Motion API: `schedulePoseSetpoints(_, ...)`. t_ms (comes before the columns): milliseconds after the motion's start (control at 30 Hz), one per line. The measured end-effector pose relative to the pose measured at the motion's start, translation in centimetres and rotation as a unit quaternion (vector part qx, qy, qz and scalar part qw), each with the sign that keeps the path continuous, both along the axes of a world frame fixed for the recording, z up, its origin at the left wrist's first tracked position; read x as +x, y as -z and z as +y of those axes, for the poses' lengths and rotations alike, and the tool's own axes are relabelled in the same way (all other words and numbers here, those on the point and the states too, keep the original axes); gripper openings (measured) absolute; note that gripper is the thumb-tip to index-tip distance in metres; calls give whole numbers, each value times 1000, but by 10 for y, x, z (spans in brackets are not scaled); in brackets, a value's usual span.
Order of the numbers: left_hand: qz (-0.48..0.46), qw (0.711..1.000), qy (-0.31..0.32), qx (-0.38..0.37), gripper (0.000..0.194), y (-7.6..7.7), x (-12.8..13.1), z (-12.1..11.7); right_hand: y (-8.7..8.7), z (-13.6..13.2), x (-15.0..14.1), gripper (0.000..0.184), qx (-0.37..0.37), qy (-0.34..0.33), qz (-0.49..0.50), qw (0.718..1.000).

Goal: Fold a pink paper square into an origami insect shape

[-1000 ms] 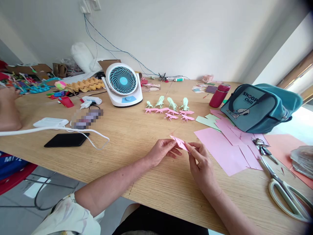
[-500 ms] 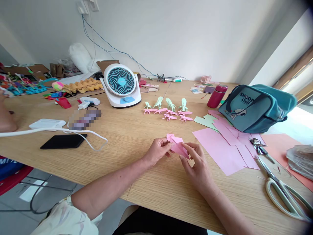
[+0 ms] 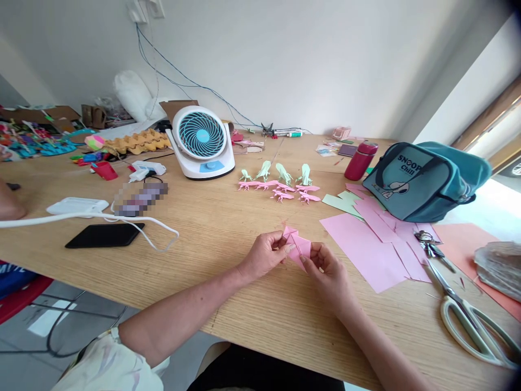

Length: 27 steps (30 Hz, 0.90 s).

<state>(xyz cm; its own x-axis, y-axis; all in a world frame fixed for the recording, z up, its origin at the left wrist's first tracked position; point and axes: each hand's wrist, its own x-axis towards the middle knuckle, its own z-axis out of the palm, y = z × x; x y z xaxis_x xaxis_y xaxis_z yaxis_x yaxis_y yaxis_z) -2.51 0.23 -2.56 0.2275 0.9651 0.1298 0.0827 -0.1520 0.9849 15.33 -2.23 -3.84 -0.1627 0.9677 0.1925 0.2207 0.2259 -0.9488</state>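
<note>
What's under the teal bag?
Pink sheets show along the lower edge of the teal bag, on the wooden tabletop; whether they run beneath is covered.

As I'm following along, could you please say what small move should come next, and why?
Perhaps press the diagonal crease in the folded pink paper with the right hand: its thumb rests near the lower end, and the left hand grips the paper.
</note>
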Motion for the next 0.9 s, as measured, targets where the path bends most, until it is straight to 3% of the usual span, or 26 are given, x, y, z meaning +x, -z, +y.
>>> schedulePoseSetpoints(167, -63, 997, 46, -9, 35, -4, 3, -6, 0, 3, -1, 30, -41, -33, 96, 994)
schedulePoseSetpoints(333, -154, 978, 141, -26, 38, -6, 3, -8, -6, 5, -2, 40, -77, -56, 148, 984)
schedulePoseSetpoints(467, -140, 984, 114, -7, 33, -5, 3, -7, -6, 4, -2, 40, -91, -63, 146, 983)
schedulePoseSetpoints(667, -46, 998, 39, 32, 21, -4, 6, -10, -2, 0, -5, 41, -105, -91, 140, 980)
schedulePoseSetpoints(800, 79, 986, -15, 149, 11, -10, 4, -14, 0, 0, -5, 32, -64, -99, 113, 987)
schedulePoseSetpoints(900, 184, 930, -55, 314, 9, -17, -3, -13, 1, 2, 0, 34, -10, -84, 69, 994)
